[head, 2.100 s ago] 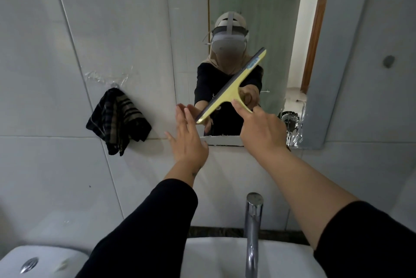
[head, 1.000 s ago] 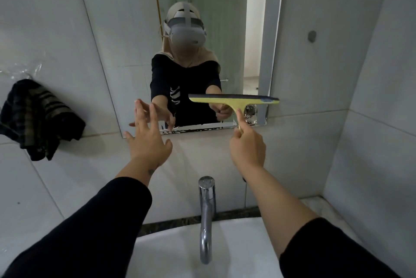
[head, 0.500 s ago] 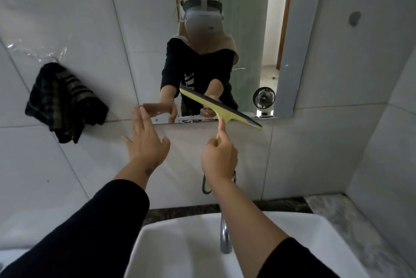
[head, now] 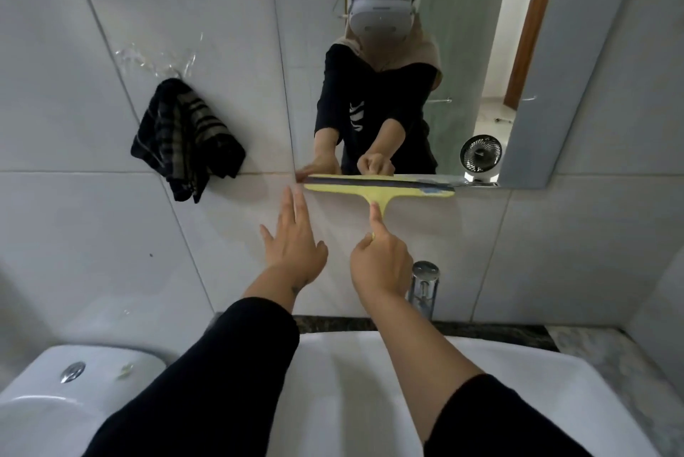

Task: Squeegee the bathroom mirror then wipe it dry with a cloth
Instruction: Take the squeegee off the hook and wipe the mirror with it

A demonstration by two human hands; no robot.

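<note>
Bathroom with pale grey wall tiles (head: pixel 92 241), seen from above the white basin (head: pixel 355 382). Mirror (head: pixel 462 60) fixed on the wall at 12 o'clock, reaching from the centre to the upper right. Yellow squeegee (head: pixel 377 187) lying level along the bottom edge of the mirror, dark rubber blade up against the glass edge, handle pointing down toward 6 o'clock. Right hand (head: pixel 381 264) closed around the handle, index finger stretched straight up along it, other fingers curled. Left hand (head: pixel 294 238) just at 9 o'clock of the right one, fingers open and extended, holding nothing, fingertips close to the left end of the blade; whether touching the tile, cannot tell. Both sleeves black, the right one pushed back from the forearm.

Dark striped cloth (head: pixel 185 141) hanging on the wall at 9 o'clock of the mirror, well apart from both hands, under a clear plastic hook patch (head: pixel 155 60). Chrome tap (head: pixel 423 286) just behind the right wrist, at 3 o'clock of it. White toilet tank (head: pixel 92 375) at 8 o'clock with a chrome button on top. Small fan (head: pixel 480 154) visible as reflection in the lower right of the mirror.
</note>
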